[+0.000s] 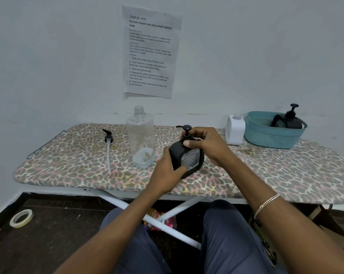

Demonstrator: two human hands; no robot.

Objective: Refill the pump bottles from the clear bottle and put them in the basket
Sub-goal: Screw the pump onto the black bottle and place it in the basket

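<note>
Two forearms reach out over two knees to one black pump bottle, which stands near the middle of the leopard-print tabletop, tipped slightly and with its pump on. The left hand grips its lower left side, thumb pressed on the front face. The right hand curls over its shoulder at the base of the pump, thumb on the front edge. One chain bracelet circles the right wrist.

Just left of it stands one clear bottle, upright, neck open, with a little liquid at the bottom. Further left lies one loose pump with its tube. To the right, one white bottle with a bare neck stands just beside one teal basket, which holds a second black pump bottle.

One printed sheet hangs on the wall; one tape roll lies on the floor.
</note>
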